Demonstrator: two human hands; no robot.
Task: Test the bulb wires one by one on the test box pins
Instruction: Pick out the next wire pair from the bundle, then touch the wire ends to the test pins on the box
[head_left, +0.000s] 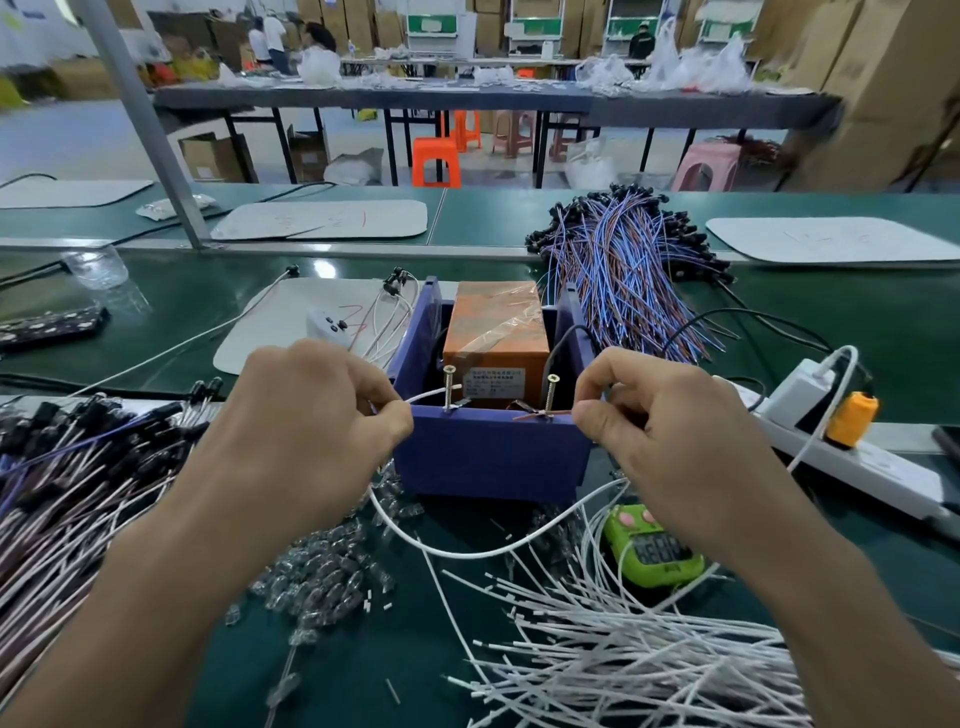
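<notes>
Centre of frame: the left hand (317, 410) pinches a white wire (427, 397) against the left pin (449, 387) of the box (493, 457), and the right hand (660, 415) pinches a brownish wire tip (535, 414) at the right pin (550, 389); with both grips clenched on thin wire, a tip could slip off, falsely failing the test.

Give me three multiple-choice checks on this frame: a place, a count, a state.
1. Where does the green timer lie?
A. inside the test box
B. left of it
C. in front of it, to the right
2. How many upright pins stand on the box's front wall?
A. two
B. one
C. four
3. What is the left hand doing?
A. lying flat
B. pinching a white wire
C. gripping the timer
1 C, it shows under the wrist of the right hand, which pinches a brown wire end; 2 A, a left pin and a right pin; 3 B, the wire's end reaches the left pin.
</notes>
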